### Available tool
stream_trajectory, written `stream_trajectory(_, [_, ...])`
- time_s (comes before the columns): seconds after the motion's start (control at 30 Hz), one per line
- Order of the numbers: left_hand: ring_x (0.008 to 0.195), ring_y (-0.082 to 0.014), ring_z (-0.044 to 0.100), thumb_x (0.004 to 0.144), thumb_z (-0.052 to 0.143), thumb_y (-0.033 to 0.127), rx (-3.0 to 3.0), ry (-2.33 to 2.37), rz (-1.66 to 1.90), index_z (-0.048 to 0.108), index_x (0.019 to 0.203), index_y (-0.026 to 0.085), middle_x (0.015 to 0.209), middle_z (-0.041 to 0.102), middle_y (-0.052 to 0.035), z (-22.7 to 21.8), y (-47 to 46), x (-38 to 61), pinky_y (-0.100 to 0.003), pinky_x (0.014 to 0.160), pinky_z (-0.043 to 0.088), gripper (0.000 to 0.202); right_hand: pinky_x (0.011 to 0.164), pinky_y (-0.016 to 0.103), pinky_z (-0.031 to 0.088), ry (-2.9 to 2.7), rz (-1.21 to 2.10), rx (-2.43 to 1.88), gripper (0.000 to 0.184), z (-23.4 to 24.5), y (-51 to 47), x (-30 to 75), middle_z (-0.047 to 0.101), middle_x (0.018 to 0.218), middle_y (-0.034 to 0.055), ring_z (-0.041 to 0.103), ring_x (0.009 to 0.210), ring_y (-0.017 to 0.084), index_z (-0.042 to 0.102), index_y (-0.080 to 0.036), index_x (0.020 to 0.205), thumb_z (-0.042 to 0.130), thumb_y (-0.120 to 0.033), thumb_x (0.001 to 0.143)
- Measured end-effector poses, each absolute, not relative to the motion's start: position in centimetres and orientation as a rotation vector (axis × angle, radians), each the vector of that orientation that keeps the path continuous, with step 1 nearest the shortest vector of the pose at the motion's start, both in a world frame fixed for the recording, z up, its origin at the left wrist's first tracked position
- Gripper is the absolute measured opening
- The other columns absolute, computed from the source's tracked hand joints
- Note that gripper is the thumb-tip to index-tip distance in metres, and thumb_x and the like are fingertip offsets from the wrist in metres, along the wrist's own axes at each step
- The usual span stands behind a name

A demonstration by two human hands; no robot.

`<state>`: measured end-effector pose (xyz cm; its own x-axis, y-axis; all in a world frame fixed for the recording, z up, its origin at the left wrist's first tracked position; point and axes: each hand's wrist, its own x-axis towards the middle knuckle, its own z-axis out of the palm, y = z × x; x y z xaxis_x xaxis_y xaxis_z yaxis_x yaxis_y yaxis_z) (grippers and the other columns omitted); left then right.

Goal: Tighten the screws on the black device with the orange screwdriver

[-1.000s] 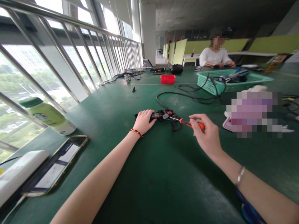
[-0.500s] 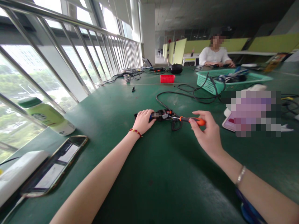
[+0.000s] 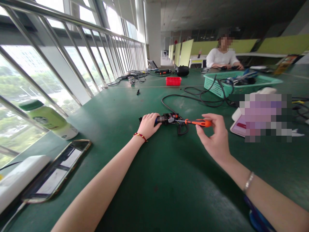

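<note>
A small black electronic device [image 3: 169,119] with exposed parts lies on the green table [image 3: 154,180], a black cable running from it. My left hand [image 3: 148,125] is closed over its left end and presses it to the table. My right hand [image 3: 213,137] pinches an orange-handled screwdriver [image 3: 198,122] between thumb and fingers. The screwdriver lies nearly level, its thin metal tip touching the device's right side.
A phone [image 3: 56,172], a white box [image 3: 16,182] and a green-capped bottle [image 3: 49,120] lie at the left by the window railing. A teal basket [image 3: 212,85] with cables, a red tray [image 3: 173,81] and a pink-cased item [image 3: 238,126] sit further back. A person in white sits at the far end.
My right hand has lifted slightly and levelled the screwdriver, which pointed up-left before. The left hand and the device stayed put.
</note>
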<state>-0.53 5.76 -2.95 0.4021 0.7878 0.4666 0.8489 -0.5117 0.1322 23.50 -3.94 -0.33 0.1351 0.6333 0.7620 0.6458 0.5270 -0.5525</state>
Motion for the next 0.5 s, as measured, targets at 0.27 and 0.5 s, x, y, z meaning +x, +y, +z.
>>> stream_trajectory(0.27, [0.099,-0.0252,0.056,0.085,0.054,0.031,-2.527,-1.489,-0.728,0.052,0.110,0.019,0.106,0.062,-0.0070,-2.98,5.76,-0.49,-0.039,0.092,0.040,0.027,0.057,0.027,0.046,-1.571,0.145,-1.291,0.023,-0.34,-4.08,23.65,0.056,0.065,-0.0028,0.056,0.053,0.013,0.057,-0.020,0.098,0.058,-0.036,0.082])
stream_trajectory(0.5, [0.099,-0.0253,0.056,0.086,0.054,0.030,-2.526,-1.488,-0.726,0.052,0.110,0.018,0.106,0.062,-0.0070,-2.85,5.70,-0.46,-0.038,0.092,0.039,0.027,0.067,0.029,0.048,-1.558,0.062,-1.180,0.026,-0.27,-3.99,23.56,0.057,0.076,0.0003,0.060,0.068,0.016,0.055,-0.019,0.101,0.061,-0.030,0.078])
